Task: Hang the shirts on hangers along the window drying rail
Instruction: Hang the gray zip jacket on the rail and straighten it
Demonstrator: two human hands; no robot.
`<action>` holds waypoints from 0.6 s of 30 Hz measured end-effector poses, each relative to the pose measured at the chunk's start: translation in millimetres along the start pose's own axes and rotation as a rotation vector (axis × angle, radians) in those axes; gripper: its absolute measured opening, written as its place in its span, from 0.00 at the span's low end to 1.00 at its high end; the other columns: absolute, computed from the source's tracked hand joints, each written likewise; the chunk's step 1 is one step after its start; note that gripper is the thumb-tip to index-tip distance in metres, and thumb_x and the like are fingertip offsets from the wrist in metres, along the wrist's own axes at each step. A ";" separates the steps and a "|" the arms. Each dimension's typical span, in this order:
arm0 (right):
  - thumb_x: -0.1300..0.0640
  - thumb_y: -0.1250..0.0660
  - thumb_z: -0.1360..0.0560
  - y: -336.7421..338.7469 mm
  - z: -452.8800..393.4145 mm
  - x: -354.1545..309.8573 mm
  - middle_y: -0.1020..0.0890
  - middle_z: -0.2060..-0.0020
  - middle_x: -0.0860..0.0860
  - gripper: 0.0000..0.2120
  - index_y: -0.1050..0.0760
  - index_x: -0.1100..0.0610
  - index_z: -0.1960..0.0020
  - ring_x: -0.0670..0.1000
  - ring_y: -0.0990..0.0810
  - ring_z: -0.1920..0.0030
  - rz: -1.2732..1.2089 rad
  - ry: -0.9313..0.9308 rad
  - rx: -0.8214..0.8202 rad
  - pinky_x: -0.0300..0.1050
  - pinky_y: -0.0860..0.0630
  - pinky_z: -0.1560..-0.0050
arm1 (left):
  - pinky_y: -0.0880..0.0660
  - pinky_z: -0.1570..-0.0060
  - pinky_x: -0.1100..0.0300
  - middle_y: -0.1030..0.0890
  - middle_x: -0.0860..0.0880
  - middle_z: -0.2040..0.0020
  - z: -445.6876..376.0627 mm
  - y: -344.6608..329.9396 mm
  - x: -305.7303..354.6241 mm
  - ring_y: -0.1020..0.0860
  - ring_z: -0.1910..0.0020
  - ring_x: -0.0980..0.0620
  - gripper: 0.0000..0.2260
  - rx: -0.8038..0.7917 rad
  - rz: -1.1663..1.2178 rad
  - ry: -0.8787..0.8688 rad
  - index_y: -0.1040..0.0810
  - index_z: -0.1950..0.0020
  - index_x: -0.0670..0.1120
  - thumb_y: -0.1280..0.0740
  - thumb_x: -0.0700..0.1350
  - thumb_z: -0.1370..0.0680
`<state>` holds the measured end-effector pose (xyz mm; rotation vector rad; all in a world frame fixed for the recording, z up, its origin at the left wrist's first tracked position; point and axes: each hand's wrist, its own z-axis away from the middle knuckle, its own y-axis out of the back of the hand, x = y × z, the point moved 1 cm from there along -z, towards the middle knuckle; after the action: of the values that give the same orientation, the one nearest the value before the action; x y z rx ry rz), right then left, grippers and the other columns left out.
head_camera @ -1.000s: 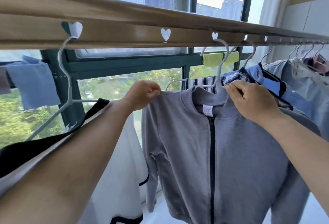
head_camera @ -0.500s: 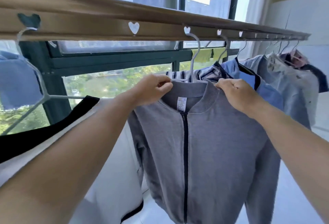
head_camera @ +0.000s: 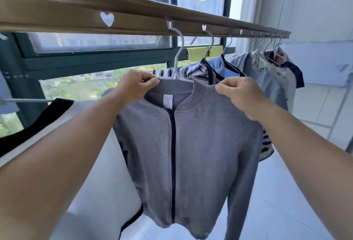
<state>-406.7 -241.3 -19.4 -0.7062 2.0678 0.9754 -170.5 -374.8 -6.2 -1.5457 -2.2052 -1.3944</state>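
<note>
Head view, both hands, left and right, pinching ribbed collar of grey knit zip jacket, white hanger, heart-holed rail

Cut off at the left edge: the white garment with black trim, its hanger's pale bar running out of view at 9 o'clock. Hidden inside the grey zip-front sweatshirt: the arms of the white plastic hanger, only hook and neck showing. Mostly covered behind it, toward 1 o'clock: the navy-and-white striped shirt. Too small and crowded to separate at the far end of the tan metal drying rail: the last hooks and garments. Illegible: the print on the white neck label. Cut off at the bottom: both forearms.
</note>
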 end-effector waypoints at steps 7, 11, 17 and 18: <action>0.53 0.36 0.25 -13.3 6.1 -0.2 0.33 0.73 0.48 0.15 0.24 0.65 0.58 0.47 0.36 0.71 0.216 -0.010 -0.188 0.32 0.39 0.76 | 0.29 0.56 0.62 0.17 0.45 0.54 3.4 1.9 0.5 0.25 0.58 0.52 0.09 0.059 -0.027 0.033 0.18 0.47 0.44 0.36 0.42 0.22; 0.49 0.38 0.28 -32.2 7.3 -0.3 0.30 0.66 0.52 0.16 0.23 0.62 0.54 0.51 0.33 0.64 0.163 0.020 -0.261 0.45 0.35 0.63 | 0.35 0.76 0.68 0.23 0.50 0.67 6.0 -0.3 2.4 0.32 0.76 0.57 0.12 0.093 -0.018 0.078 0.19 0.45 0.46 0.40 0.39 0.21; 0.55 0.40 0.23 -59.5 12.5 -9.8 0.32 0.64 0.52 0.16 0.28 0.70 0.50 0.52 0.37 0.63 0.059 -0.012 -0.415 0.46 0.40 0.63 | 0.32 0.75 0.65 0.22 0.49 0.63 10.8 0.0 22.2 0.29 0.75 0.55 0.17 0.150 0.191 0.180 0.24 0.37 0.48 0.42 0.41 0.24; 0.55 0.40 0.24 -64.0 13.9 -12.1 0.32 0.64 0.52 0.16 0.29 0.70 0.51 0.52 0.37 0.64 0.053 -0.009 -0.433 0.45 0.41 0.64 | 0.27 0.70 0.63 0.21 0.48 0.62 11.3 0.0 27.7 0.24 0.70 0.52 0.17 0.161 0.227 0.180 0.25 0.37 0.48 0.41 0.46 0.25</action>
<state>-348.4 -263.9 -42.2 -0.8626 1.8910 1.4769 -179.3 -347.5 2.5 -1.4966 -1.9188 -1.2053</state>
